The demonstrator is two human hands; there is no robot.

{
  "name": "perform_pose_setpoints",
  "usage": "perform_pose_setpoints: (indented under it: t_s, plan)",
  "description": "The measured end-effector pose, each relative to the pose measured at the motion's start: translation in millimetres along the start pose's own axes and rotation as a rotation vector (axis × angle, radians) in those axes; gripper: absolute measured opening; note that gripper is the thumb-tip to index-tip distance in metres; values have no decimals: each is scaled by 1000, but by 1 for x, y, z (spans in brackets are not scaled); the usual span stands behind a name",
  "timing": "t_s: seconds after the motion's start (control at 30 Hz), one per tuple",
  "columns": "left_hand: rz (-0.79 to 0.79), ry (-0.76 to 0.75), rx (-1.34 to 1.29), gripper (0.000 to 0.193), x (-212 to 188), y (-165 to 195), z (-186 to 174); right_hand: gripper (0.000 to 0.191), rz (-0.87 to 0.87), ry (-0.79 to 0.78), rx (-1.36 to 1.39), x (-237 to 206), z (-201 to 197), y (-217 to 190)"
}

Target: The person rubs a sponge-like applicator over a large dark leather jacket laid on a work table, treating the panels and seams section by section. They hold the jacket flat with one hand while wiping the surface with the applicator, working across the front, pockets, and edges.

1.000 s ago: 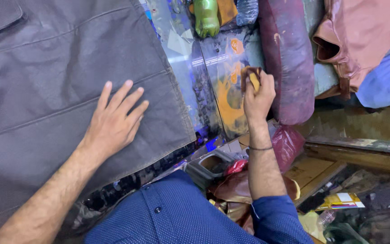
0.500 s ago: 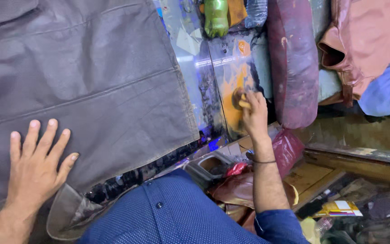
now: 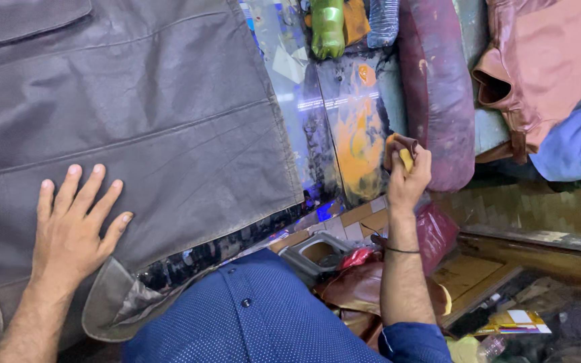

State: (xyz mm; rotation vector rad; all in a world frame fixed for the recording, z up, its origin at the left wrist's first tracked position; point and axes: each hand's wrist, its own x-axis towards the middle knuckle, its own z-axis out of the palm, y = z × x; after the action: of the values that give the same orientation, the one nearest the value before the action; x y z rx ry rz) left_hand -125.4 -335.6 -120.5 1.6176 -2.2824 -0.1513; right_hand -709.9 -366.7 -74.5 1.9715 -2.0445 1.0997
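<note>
Left hand: the left hand (image 3: 75, 232) is lying flat, palm down, on the grey leather garment (image 3: 129, 128), its fingers spread apart and gripping nothing.
Right hand: the right hand (image 3: 408, 175) is closing its fingers around a small sponge (image 3: 403, 153), pinching it from both sides.
Sponge: it is showing a yellow body with a brownish, stained upper part, and most of it is sitting hidden inside the fingers.
Sponge's place: it is hovering near the right edge of the glass tabletop (image 3: 317, 128), just beside the orange stain (image 3: 354, 138) and the dark red cushion (image 3: 438, 94); whether it is touching the glass cannot be told.
Garment: it is covering the left and middle of the tabletop, dull grey-brown, smooth, with stitched seams running across it and a pocket flap at the far left corner; its near hem is folding up and showing a paler lining.
Far edge: a green plastic bottle (image 3: 328, 27) is lying there.
Right of the table: a tan leather jacket (image 3: 546, 67) is lying beyond the cushion.
</note>
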Motion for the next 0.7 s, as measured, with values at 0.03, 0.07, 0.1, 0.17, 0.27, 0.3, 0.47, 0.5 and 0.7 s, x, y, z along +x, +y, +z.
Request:
perform_pose_setpoints:
  t_s: [0.03, 0.07, 0.1, 0.17, 0.27, 0.3, 0.47, 0.5, 0.7]
  plan:
    - [7, 10, -16, 55, 1, 0, -2, 26, 55, 84, 12, -3, 4, 0]
    - [12, 3, -11, 55, 2, 1, -3, 27, 42, 18, -13, -6, 8, 0]
    - [17, -3, -4, 55, 3, 1, -5, 27, 26, -45, -37, -10, 12, 0]
    - [16, 14, -9, 55, 5, 3, -9, 27, 22, 16, -31, -17, 20, 0]
    - [7, 27, -62, 54, 6, 8, -15, 27, 55, 106, -22, -27, 26, -3]
    - [7, 35, -80, 53, 7, 11, -17, 31, 36, -27, -65, -28, 28, -4]
    - [-145, 90, -116, 42, 27, 50, -8, 24, 114, 16, -7, -14, 27, -28]
    - [-130, 114, -172, 42, 37, 64, -1, 28, 107, -120, -140, -8, 26, -37]
    - [313, 109, -252, 52, 110, 146, 36, 23, -125, -220, 211, 37, 39, -115]
